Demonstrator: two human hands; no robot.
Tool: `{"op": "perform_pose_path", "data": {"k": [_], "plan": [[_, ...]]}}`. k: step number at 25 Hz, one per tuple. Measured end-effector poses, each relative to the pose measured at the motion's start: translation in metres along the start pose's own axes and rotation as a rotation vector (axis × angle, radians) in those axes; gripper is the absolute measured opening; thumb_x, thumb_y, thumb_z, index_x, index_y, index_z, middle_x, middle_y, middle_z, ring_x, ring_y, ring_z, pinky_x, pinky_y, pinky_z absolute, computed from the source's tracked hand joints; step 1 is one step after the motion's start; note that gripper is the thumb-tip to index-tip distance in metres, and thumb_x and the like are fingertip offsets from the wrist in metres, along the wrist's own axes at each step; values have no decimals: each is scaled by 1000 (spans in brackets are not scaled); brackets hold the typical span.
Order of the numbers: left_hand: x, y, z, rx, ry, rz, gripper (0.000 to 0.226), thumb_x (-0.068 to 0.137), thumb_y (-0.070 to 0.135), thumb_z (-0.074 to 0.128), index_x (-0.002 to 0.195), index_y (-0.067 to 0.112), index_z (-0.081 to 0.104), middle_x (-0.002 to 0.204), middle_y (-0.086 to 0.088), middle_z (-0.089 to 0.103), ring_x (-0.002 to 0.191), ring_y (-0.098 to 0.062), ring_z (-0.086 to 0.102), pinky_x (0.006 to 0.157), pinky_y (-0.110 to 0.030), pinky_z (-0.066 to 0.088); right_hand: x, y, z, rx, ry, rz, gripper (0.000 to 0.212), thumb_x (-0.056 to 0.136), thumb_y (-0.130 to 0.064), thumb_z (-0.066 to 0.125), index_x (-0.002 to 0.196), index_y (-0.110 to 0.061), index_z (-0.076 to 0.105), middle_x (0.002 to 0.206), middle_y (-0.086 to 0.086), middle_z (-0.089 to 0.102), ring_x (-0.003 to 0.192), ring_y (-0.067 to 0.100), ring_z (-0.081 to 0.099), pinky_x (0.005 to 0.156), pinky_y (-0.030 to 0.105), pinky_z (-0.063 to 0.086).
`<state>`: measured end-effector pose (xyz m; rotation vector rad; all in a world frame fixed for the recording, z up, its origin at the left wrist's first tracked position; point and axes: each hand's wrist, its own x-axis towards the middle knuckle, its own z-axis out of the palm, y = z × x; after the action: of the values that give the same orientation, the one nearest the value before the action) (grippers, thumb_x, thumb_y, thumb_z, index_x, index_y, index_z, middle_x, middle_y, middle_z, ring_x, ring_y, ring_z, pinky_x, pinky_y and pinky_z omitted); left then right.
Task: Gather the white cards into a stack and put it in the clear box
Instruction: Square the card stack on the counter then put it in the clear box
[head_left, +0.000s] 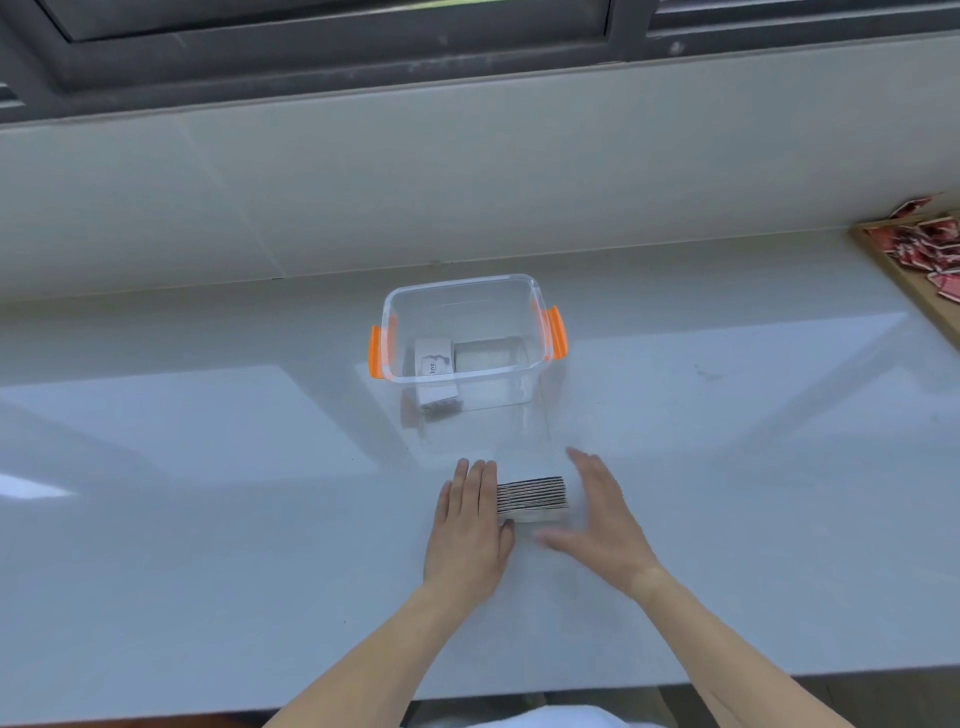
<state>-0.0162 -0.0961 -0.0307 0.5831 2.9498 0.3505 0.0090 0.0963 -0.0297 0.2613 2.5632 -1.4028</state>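
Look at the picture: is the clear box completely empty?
No, a small pile of white cards already lies inside the clear box, on its left side.

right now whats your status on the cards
Left hand flat against card stack, right hand open beside it. Stack on counter, short of clear box. Path clear.
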Motion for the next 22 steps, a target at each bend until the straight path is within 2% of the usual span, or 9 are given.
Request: {"op": "perform_pose_path", "data": {"k": [2, 3, 5, 8, 12, 15, 18, 20, 22], "plan": [[0, -1, 1, -1, 1, -4, 67, 92, 28, 54, 147, 1, 28, 153, -13, 36, 146, -33, 22, 116, -48, 28, -13, 11, -14, 419, 155, 154, 71, 82, -59, 60, 142, -45, 25, 150, -27, 24, 142, -5, 15, 109, 22, 15], [0, -2, 2, 3, 4, 0, 67, 92, 29, 53, 147, 1, 28, 153, -13, 35, 146, -33, 21, 116, -48, 28, -17, 13, -18, 547, 228, 208, 63, 85, -60, 50, 142, -47, 25, 150, -26, 26, 141, -4, 18, 108, 22, 15], [-1, -1, 3, 2, -1, -4, 67, 93, 29, 52, 148, 2, 26, 154, -12, 33, 147, -31, 19, 117, -47, 26, -19, 11, -17, 673, 291, 275, 60, 90, -59, 40, 145, -44, 22, 153, -25, 23, 139, -7, 20, 108, 21, 13], [-1, 0, 3, -12, 2, -12, 67, 94, 29, 50, 149, 3, 23, 156, -11, 30, 148, -30, 15, 119, -45, 22, -19, -10, 5, 717, 265, 280, 69, 86, -63, 37, 149, -38, 20, 154, -24, 20, 132, -13, 22, 110, 20, 12], [-2, -2, 3, -15, -4, -5, 67, 94, 28, 51, 149, 2, 21, 156, -12, 28, 148, -30, 14, 119, -46, 20, -25, -30, 41, 731, 76, 237, 76, 83, -64, 39, 149, -30, 24, 154, -21, 22, 136, -10, 22, 115, 23, 12], [-3, -4, 2, -2, -11, 13, 67, 95, 28, 51, 149, 2, 21, 157, -14, 27, 148, -31, 14, 120, -46, 19, -21, -21, 34, 788, 136, 264, 69, 90, -59, 39, 150, -26, 26, 156, -16, 25, 139, -4, 23, 121, 32, 12], [-4, -4, 2, 6, 9, 30, 67, 91, 25, 59, 146, 0, 30, 152, -16, 37, 144, -34, 25, 114, -49, 31, -16, -15, 22, 817, 299, 283, 54, 100, -47, 36, 150, -29, 23, 156, -17, 23, 134, -8, 26, 115, 25, 15], [-6, -3, 3, 3, 11, 21, 68, 90, 24, 62, 145, -1, 32, 150, -17, 38, 144, -35, 27, 113, -48, 34, -14, -19, 31, 797, 276, 277, 52, 100, -46, 36, 149, -29, 25, 156, -17, 24, 134, -8, 26, 115, 24, 15], [-6, -3, 3, -7, 26, 1, 69, 88, 25, 64, 144, -1, 33, 150, -17, 39, 143, -36, 28, 112, -46, 36, -17, -23, 45, 751, 153, 264, 52, 99, -47, 37, 147, -29, 32, 155, -16, 30, 137, -5, 27, 118, 29, 15]]}}
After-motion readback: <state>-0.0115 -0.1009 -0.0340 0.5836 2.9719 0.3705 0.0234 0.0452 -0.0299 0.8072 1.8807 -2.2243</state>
